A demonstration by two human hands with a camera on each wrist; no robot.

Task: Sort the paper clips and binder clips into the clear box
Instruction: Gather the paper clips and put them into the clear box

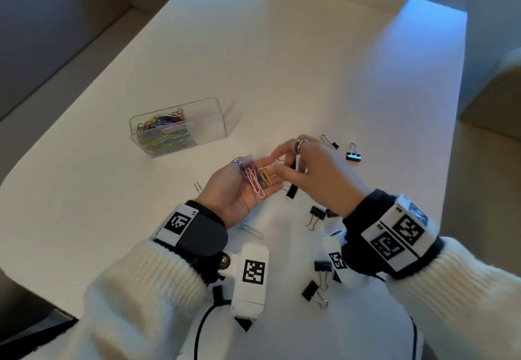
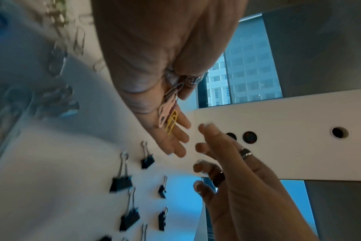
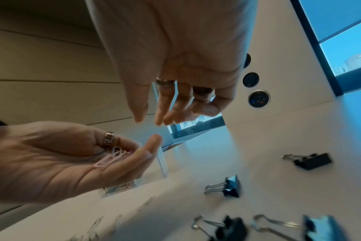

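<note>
My left hand (image 1: 248,193) lies palm up over the table and carries several paper clips (image 1: 258,180), pink and yellow, on its relaxed fingers. The same paper clips (image 2: 169,119) rest on the left hand (image 2: 171,138) in the left wrist view, and the pink ones (image 3: 113,157) show in the right wrist view. My right hand (image 1: 284,168) hovers just above them, fingertips (image 3: 159,119) pointing down with nothing between them. The clear box (image 1: 217,117) stands to the far left; its left compartment holds many coloured paper clips (image 1: 163,134). Several black binder clips (image 1: 353,155) lie on the table.
Loose paper clips (image 1: 197,186) lie beside and under my left wrist. More binder clips (image 1: 317,214) sit near the front edge between my wrists, and one (image 1: 291,189) lies under my right hand. The white table (image 1: 282,63) stretches far beyond the box.
</note>
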